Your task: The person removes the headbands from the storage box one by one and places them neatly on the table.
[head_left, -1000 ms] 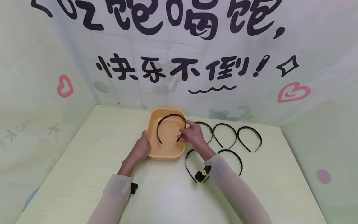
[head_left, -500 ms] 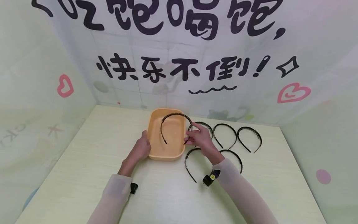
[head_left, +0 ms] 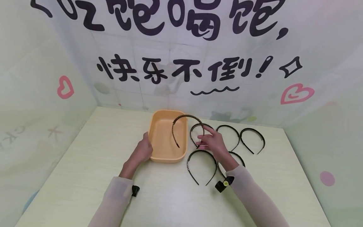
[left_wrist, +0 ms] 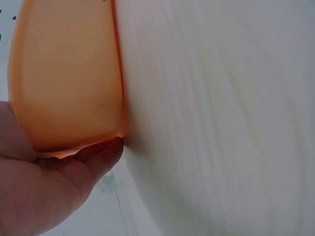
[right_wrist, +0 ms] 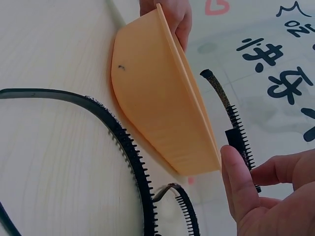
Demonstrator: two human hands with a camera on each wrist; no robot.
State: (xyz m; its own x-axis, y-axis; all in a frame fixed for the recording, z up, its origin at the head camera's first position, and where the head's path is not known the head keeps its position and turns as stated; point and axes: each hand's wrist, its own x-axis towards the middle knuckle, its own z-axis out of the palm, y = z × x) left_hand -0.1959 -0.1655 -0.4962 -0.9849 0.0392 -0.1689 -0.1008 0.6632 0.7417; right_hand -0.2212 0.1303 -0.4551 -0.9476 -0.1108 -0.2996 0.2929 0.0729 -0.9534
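My left hand (head_left: pixel 144 148) grips the left wall of an orange plastic box (head_left: pixel 163 148), thumb on the rim side and fingers under it in the left wrist view. The box's inside shows nothing lying in it. In my right hand (head_left: pixel 214 143) a black toothed headband (head_left: pixel 187 115) is pinched by one arm between thumb and fingers. It hangs above the box's right rim and the table; its toothed band (right_wrist: pixel 236 123) shows in the right wrist view. Beneath that hand lies another black headband (head_left: pixel 192 136), partly hidden.
More black headbands lie on the pale table (head_left: pixel 158 201): one at back middle (head_left: pixel 228 126), one at back right (head_left: pixel 252 129), one in front (head_left: pixel 202 151), and one partly under the right wrist (head_left: pixel 239 156). A printed wall (head_left: pixel 170 97) stands close behind the box.
The right hand has moved right with the headband, from over the box's middle to over its right rim and the headbands beside it. The left hand and the box have stayed in place.
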